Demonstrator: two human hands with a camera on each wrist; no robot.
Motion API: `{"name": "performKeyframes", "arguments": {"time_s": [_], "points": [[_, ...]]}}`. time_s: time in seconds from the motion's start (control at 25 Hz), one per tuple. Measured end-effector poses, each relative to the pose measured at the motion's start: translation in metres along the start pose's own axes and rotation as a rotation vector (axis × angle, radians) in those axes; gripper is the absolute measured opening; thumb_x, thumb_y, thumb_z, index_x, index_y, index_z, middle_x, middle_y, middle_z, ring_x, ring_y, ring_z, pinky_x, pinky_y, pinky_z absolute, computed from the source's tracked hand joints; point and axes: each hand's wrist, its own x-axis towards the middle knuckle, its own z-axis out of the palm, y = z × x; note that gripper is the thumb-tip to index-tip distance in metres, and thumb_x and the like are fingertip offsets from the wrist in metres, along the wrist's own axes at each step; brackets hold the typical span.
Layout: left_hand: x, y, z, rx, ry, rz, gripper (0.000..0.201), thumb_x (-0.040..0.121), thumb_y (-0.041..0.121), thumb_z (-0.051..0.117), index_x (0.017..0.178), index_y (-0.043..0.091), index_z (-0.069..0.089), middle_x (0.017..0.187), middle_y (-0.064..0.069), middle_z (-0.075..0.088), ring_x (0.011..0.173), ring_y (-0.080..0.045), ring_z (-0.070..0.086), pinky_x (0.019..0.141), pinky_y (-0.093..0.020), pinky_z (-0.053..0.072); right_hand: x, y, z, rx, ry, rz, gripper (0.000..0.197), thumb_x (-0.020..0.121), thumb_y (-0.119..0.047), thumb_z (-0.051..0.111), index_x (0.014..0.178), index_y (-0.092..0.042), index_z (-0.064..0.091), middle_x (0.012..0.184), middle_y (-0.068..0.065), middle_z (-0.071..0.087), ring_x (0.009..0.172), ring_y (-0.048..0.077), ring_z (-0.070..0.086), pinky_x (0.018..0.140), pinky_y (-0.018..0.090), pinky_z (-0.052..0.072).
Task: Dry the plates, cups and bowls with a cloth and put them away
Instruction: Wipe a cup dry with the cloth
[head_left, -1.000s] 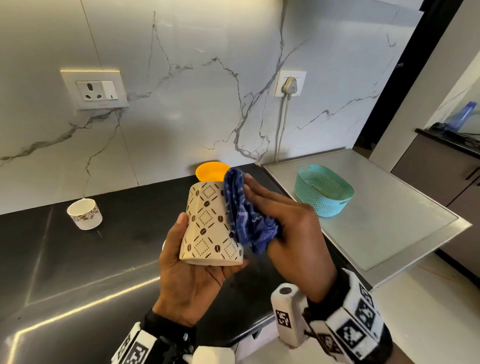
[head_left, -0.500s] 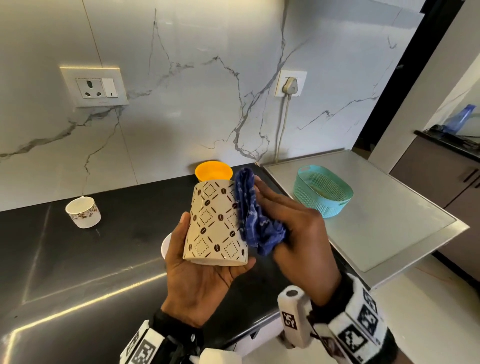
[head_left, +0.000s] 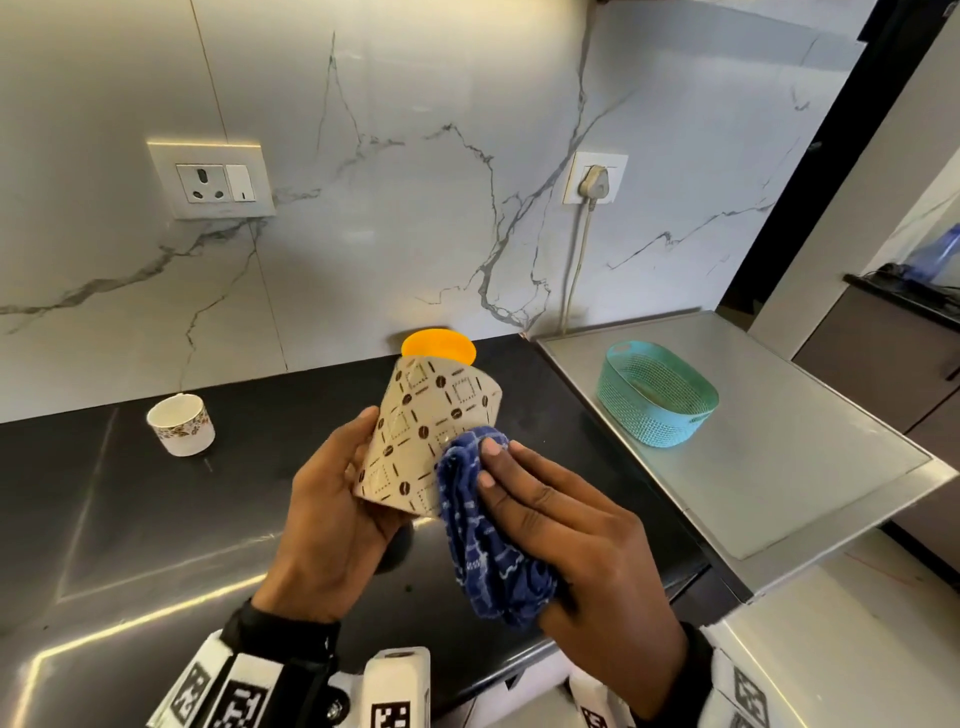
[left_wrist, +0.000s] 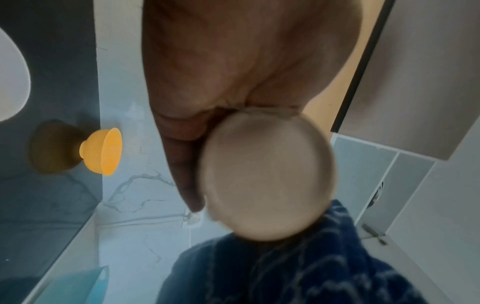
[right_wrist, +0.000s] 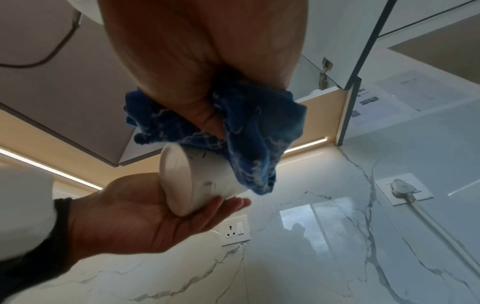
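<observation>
A cream cup with a brown coffee-bean pattern is tilted in the air above the counter. My left hand holds it from below, thumb on its side and fingers under it; its plain base fills the left wrist view. My right hand grips a bunched blue cloth and presses it against the cup's lower right side. The blue cloth wraps round my right thumb.
A small floral cup stands on the black counter at the left. An orange bowl sits by the marble wall behind the cup. A teal mesh basket rests on the grey raised surface at the right.
The cup has tipped from near upright to leaning right. My right hand with the cloth has slid down from the cup's upper right side to its lower right side.
</observation>
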Motion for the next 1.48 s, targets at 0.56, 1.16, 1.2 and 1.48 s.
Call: {"name": "performKeyframes", "arguments": {"time_s": [0.56,1.16,1.2,1.48], "points": [[-0.01,-0.01,0.004,-0.089,-0.143,-0.015,0.073,0.046,0.047,0.092,0.111,0.02,0.074,0.107,-0.011,0.072,0.089,-0.025,0.072,0.068,-0.04,0.059,0.036,0.005,-0.006,0.173,0.02,0.153,0.063,0.076,0.0,0.073,0.135,-0.01,0.052,0.144,0.002,0.048,0.133,0.013,0.046,0.103,0.039,0.047],[-0.012,-0.016,-0.002,-0.185,-0.119,-0.03,0.072,0.052,0.052,0.086,0.114,0.018,0.073,0.106,-0.009,0.072,0.09,-0.023,0.071,0.076,-0.037,0.059,0.004,-0.01,-0.001,0.114,-0.058,0.069,0.062,0.08,-0.02,0.073,0.137,-0.018,0.048,0.146,-0.005,0.046,0.134,0.011,0.044,0.103,0.036,0.047],[-0.013,-0.017,-0.003,-0.203,-0.118,-0.042,0.072,0.054,0.052,0.085,0.116,0.018,0.072,0.108,-0.009,0.072,0.092,-0.024,0.07,0.077,-0.038,0.059,0.0,-0.011,0.0,0.141,-0.053,0.068,0.061,0.081,-0.02,0.073,0.137,-0.018,0.049,0.146,-0.005,0.046,0.134,0.011,0.045,0.103,0.036,0.047],[-0.012,-0.033,0.001,-0.328,0.027,-0.071,0.062,0.099,0.053,0.038,0.148,0.016,0.04,0.142,-0.016,0.05,0.13,-0.033,0.047,0.109,-0.05,0.032,0.028,-0.001,0.003,0.24,0.078,0.201,0.061,0.077,-0.003,0.072,0.134,-0.012,0.054,0.143,-0.001,0.05,0.129,0.008,0.05,0.101,0.033,0.048]]}}
